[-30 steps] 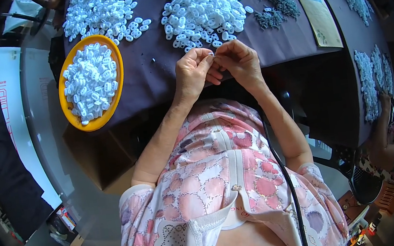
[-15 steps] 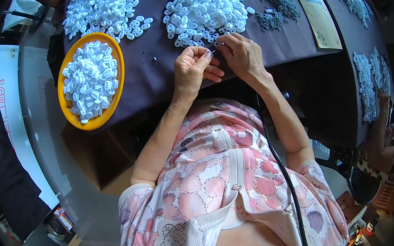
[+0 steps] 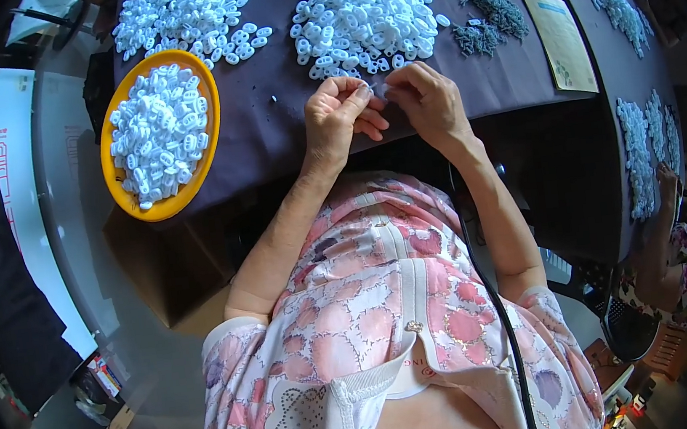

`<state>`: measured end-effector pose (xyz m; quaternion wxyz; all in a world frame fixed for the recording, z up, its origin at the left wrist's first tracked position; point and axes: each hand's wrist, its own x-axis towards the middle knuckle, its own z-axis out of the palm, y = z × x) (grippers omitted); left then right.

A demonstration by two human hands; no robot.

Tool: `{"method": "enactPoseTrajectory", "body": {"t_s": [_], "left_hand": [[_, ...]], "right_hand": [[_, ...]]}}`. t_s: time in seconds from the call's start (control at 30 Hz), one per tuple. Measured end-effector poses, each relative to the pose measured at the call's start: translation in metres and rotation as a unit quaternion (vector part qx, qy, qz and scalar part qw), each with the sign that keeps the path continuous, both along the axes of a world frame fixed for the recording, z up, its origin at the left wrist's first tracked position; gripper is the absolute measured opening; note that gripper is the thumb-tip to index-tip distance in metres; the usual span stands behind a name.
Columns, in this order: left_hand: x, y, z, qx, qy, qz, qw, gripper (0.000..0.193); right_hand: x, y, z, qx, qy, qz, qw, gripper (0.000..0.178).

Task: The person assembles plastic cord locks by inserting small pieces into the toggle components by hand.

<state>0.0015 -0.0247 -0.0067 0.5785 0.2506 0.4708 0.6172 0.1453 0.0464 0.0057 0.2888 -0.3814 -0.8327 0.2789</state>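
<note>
1. White panel [image 3: 19, 103], far left of the left hand [image 3: 331, 123]: large red outlined characters, smaller red print above.
2. Greyish panel [image 3: 71, 203] beside it, nearer that hand: faint red marks, unreadable.
3. White inner top [image 3: 414, 384], bodyward of the grip: red letters, partly covered.
4. Tan envelope [image 3: 558, 42], right of the right hand [image 3: 433, 111]: markings too small.

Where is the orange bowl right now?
In the head view, the orange bowl is on the left, at the near left corner of the dark tablecloth, just below the left heap of white pieces and left of the left hand.
</note>
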Motion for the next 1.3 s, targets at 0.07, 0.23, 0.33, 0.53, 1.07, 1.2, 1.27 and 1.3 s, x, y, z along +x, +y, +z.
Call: {"method": "enactPoseTrajectory", "body": {"t_s": [0.07, 0.23, 0.33, 0.53, 1.07, 1.2, 1.27, 1.3], "left_hand": [[-0.003, 0.001, -0.005, 0.022, -0.042, 0.026, 0.999, 0.010], [0.000, 0.004, -0.006, 0.035, -0.031, 0.030, 0.998, 0.008], [0.000, 0.004, -0.010, 0.057, -0.008, 0.014, 0.998, 0.008], [0.002, 0.004, -0.010, 0.065, -0.023, 0.005, 0.998, 0.008], [0.001, 0.002, -0.008, 0.057, -0.029, 0.016, 0.998, 0.010], [0.001, 0.001, -0.009, 0.047, 0.002, 0.023, 0.999, 0.008], [0.002, 0.001, -0.008, 0.046, 0.006, 0.027, 0.999, 0.007], [0.002, 0.001, -0.008, 0.045, 0.011, 0.029, 0.998, 0.007]], "right_hand": [[0.004, -0.001, 0.007, -0.115, 0.059, 0.038, 0.991, 0.010], [0.006, 0.002, -0.010, -0.225, 0.192, 0.078, 0.952, 0.013], [0.004, -0.002, -0.006, -0.303, 0.225, 0.080, 0.923, 0.018], [-0.003, -0.007, -0.010, -0.350, 0.308, 0.013, 0.885, 0.020], [-0.009, -0.013, -0.017, -0.321, 0.352, -0.003, 0.879, 0.019], [-0.006, -0.012, -0.026, -0.269, 0.313, 0.009, 0.911, 0.023], [-0.005, -0.012, -0.025, -0.288, 0.335, 0.015, 0.897, 0.023], [-0.005, -0.012, -0.024, -0.289, 0.334, 0.015, 0.897, 0.023]]}}
